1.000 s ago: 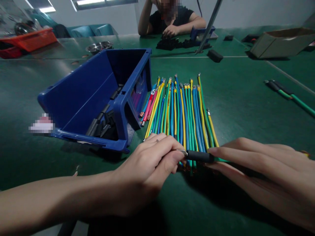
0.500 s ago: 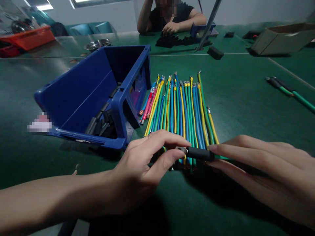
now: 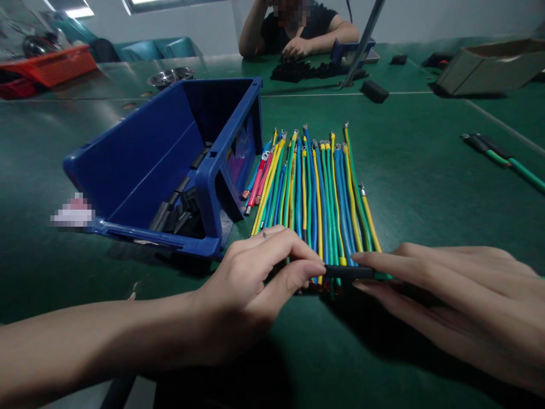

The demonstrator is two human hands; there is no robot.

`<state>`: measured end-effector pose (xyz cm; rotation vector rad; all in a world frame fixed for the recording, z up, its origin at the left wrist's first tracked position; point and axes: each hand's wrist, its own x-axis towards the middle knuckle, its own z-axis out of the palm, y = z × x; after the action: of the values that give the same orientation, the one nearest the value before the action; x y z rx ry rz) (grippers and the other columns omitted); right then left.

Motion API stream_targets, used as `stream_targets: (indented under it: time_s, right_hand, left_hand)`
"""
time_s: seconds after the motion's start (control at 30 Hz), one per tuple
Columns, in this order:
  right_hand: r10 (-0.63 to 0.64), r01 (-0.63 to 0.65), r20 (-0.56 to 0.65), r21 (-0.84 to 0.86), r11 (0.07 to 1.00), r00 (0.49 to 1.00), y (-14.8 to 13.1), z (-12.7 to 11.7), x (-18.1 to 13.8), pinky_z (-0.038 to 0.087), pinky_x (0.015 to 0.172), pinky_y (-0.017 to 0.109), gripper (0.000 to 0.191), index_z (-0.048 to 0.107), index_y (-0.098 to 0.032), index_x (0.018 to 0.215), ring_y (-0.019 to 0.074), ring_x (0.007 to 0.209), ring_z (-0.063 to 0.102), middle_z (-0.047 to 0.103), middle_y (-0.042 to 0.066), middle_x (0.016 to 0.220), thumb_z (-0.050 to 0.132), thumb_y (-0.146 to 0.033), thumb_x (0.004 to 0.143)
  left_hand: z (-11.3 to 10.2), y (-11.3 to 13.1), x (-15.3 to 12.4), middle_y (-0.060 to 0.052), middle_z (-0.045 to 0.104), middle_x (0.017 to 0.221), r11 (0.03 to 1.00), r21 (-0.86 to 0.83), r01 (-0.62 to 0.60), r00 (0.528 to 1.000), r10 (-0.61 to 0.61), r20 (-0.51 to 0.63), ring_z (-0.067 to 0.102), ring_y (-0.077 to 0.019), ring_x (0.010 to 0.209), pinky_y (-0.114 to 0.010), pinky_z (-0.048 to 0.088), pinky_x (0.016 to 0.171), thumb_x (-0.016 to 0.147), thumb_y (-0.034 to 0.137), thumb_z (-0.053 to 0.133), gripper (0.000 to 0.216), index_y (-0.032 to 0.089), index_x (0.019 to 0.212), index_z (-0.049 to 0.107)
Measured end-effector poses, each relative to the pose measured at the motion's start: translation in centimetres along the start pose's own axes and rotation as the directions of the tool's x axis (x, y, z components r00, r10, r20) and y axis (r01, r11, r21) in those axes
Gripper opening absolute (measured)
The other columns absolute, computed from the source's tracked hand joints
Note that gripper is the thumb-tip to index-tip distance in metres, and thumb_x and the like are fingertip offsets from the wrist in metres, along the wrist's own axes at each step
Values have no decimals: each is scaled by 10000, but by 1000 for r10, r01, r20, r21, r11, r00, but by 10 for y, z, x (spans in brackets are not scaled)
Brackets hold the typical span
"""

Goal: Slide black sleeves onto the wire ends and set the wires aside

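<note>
Between my two hands a short black sleeve [image 3: 348, 272] lies level, with a bit of green cable [image 3: 384, 276] showing at its right end. My left hand [image 3: 268, 278] pinches the sleeve's left end between thumb and forefinger; the tip there is covered by the fingers. At the other end, the fingers of my right hand [image 3: 451, 295] close over and under the sleeve and cable. Just beyond my hands lies a row of cut cables [image 3: 326, 199] in yellow, green, blue and red, many with metal ring lugs at their far ends.
A blue bin [image 3: 145, 147] with black sleeves [image 3: 181, 213] inside stands on the left. A green cable with black sleeves [image 3: 494, 150] lies at right. Further back are an open box [image 3: 489, 68], a black block [image 3: 374, 91], a metal bowl [image 3: 172, 76], a red basket [image 3: 63, 65] and a person [image 3: 315, 34].
The metal lug, visible half a second ago at my left fingertips, is now hidden. My right fingertips have shifted slightly left along the sleeve.
</note>
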<state>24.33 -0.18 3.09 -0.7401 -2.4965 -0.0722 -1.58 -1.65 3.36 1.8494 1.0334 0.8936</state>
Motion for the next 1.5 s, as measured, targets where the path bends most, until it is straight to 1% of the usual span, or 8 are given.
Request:
stream_targets:
  time_s: [0.13,0.23,0.6,0.77,0.9,1.03,1.3,1.5]
  right_hand:
    - [21,-20,11,-35,999,1000,0,3,-3,343,401,281,190,641,-203,1137,92,396,533,684,-50,649,462,-253,1101]
    - [9,-9,2,-33,999,1000,1,4,-4,354,411,273,187,642,-210,1147,91,443,597,719,-41,693,465,-244,1100]
    - [-32,32,11,-40,999,999,2,2,-2,361,433,273,168,634,-211,1134,87,449,567,679,-52,675,472,-221,1095]
    - [-35,36,23,-61,997,999,2,4,-3,352,427,276,159,623,-204,1129,93,434,543,643,-57,642,469,-230,1101]
    - [-46,48,31,-58,997,998,0,2,-2,358,429,281,119,598,-218,1119,91,446,570,673,-60,663,481,-230,1102]
    - [-2,4,31,-49,999,1000,-3,2,-4,383,457,298,139,589,-235,1111,104,455,582,676,-60,664,456,-273,1114]
    - [-3,-5,83,99,995,997,-1,2,-11,412,498,286,195,572,-225,1238,115,546,636,732,-41,782,440,-197,1098]
    - [-25,20,76,68,997,997,-2,1,-7,373,477,302,179,577,-227,1210,111,494,581,673,-58,714,433,-207,1106]
  left_hand:
    - [2,0,0,20,640,747,1000,-16,27,999,-26,23,621,-143,752,-269,470,726,1049,173,542,294,205,760,591]
    - [1,0,0,23,624,759,999,1,37,998,-37,41,602,-138,746,-269,457,726,1059,164,517,302,206,764,572]
    - [-1,2,3,33,583,758,999,20,38,995,-40,94,570,-141,741,-265,432,725,1056,161,491,306,218,756,516]
    - [-1,2,4,37,581,752,998,0,55,993,-55,108,555,-135,711,-260,429,723,1055,164,492,308,216,753,515]
    - [-2,3,5,41,584,752,999,12,52,990,-53,132,551,-127,700,-247,436,725,1056,159,491,308,214,754,519]
    - [-3,3,4,39,596,762,999,-8,50,986,-48,158,551,-130,702,-251,445,751,1046,145,498,293,216,763,528]
    - [-1,3,3,62,522,754,997,-44,66,988,-58,146,521,-116,737,-239,394,720,1047,141,495,288,217,769,500]
    - [-1,2,3,62,523,757,995,-65,80,988,-71,136,523,-118,758,-243,391,733,1040,136,500,275,219,777,506]
